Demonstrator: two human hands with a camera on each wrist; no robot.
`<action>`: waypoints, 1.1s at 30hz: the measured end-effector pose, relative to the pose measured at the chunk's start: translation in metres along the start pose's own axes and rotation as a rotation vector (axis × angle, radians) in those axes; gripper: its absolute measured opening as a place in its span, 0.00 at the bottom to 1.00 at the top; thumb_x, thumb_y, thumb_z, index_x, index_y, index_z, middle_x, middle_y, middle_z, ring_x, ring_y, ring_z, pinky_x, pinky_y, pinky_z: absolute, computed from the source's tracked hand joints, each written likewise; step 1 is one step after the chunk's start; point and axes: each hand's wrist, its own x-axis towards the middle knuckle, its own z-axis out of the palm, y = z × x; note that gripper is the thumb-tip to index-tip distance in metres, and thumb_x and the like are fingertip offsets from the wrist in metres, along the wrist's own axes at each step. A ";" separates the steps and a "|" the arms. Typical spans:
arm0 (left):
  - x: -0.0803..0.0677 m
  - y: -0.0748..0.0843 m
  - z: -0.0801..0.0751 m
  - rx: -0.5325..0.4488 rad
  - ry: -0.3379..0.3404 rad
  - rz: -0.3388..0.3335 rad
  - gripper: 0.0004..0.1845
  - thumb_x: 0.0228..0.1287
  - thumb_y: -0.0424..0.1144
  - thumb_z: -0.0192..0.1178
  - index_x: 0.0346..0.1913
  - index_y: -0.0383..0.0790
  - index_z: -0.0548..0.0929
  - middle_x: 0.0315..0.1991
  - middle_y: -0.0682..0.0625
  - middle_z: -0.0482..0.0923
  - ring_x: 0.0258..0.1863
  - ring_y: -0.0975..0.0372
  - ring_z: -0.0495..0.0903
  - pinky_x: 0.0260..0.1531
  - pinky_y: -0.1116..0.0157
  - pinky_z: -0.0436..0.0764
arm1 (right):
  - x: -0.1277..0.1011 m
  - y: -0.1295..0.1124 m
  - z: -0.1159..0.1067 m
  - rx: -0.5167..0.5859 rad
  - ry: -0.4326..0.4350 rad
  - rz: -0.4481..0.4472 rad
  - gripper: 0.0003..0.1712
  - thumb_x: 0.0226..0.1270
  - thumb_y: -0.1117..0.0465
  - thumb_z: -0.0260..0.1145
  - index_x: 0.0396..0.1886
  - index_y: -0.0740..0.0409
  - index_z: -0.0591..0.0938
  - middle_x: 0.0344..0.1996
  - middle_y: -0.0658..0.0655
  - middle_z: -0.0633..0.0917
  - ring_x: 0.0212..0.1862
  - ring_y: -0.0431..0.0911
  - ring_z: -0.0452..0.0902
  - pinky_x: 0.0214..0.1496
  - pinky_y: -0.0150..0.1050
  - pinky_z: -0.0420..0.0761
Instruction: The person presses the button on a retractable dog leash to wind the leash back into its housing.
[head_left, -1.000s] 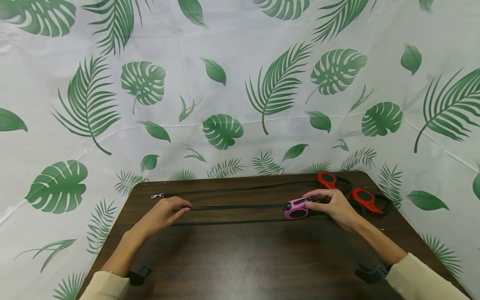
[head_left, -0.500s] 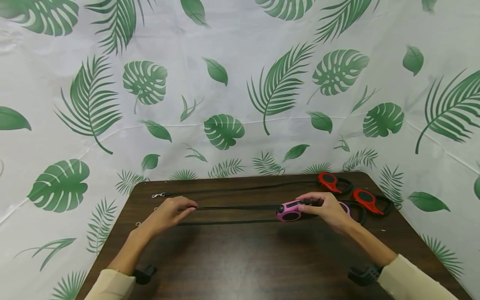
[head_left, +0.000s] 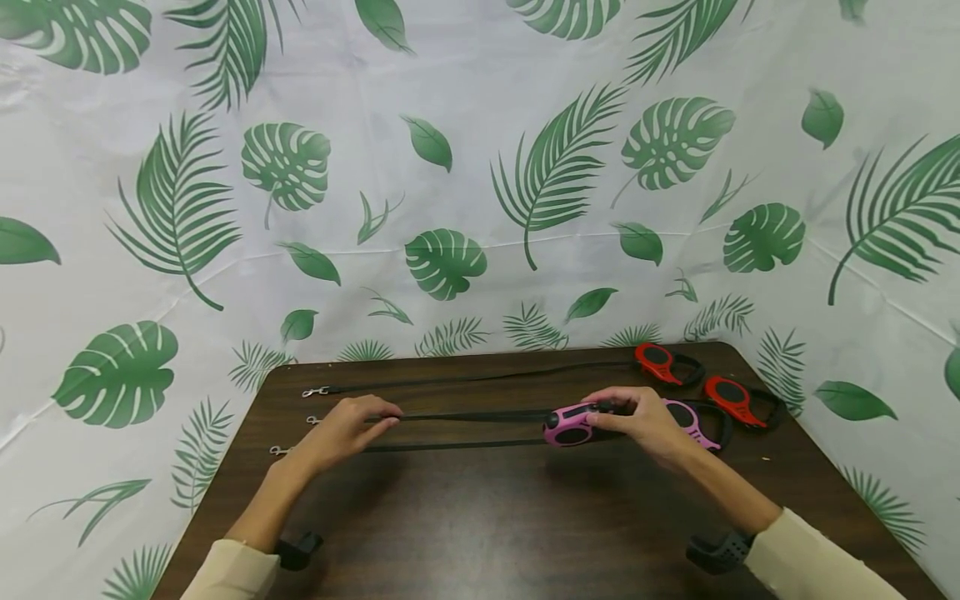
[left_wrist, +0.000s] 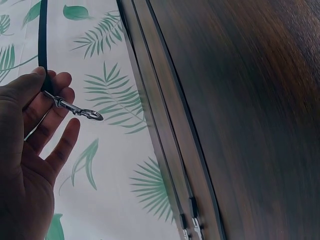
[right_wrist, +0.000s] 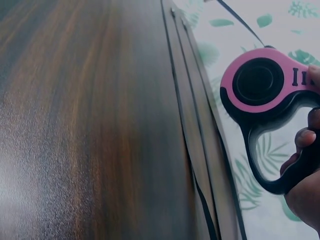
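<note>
My right hand (head_left: 648, 427) grips the black loop handle of a pink and black retractable leash (head_left: 567, 426), held above the table. In the right wrist view the round pink case of this leash (right_wrist: 255, 80) faces the camera, my fingers wrapped through its handle. Its black strap (head_left: 480, 416) runs leftward to my left hand (head_left: 341, 432). There, thumb and fingers pinch the strap end, just behind a silver snap clip (left_wrist: 77, 108) seen in the left wrist view. In the head view that clip is hidden by the hand.
Beyond my right hand a second pink leash (head_left: 693, 423) lies on the brown table (head_left: 480, 517). Two red leashes, one farther back (head_left: 655, 363) and one at right (head_left: 735, 402), lie near it. Their straps stretch left to silver clips (head_left: 315, 392). A leaf-print sheet (head_left: 450, 167) hangs behind.
Both hands have drawn closer together, the left moving right and the right moving left with the leash. The strap between them is shorter. More of the second pink leash shows.
</note>
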 end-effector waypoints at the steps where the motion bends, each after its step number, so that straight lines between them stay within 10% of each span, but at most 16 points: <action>1: 0.000 0.000 0.000 -0.005 -0.001 0.000 0.12 0.60 0.19 0.71 0.45 0.31 0.89 0.40 0.45 0.90 0.39 0.53 0.90 0.39 0.55 0.89 | 0.000 0.000 0.001 0.004 -0.005 0.002 0.16 0.71 0.61 0.75 0.56 0.59 0.89 0.52 0.53 0.90 0.49 0.49 0.82 0.47 0.42 0.88; 33: 0.012 0.011 0.017 -0.037 -0.024 -0.005 0.07 0.66 0.23 0.69 0.46 0.31 0.89 0.41 0.46 0.90 0.40 0.56 0.90 0.41 0.58 0.89 | 0.008 0.001 0.030 0.044 -0.032 0.007 0.18 0.72 0.60 0.74 0.57 0.61 0.88 0.51 0.60 0.89 0.51 0.53 0.81 0.50 0.40 0.85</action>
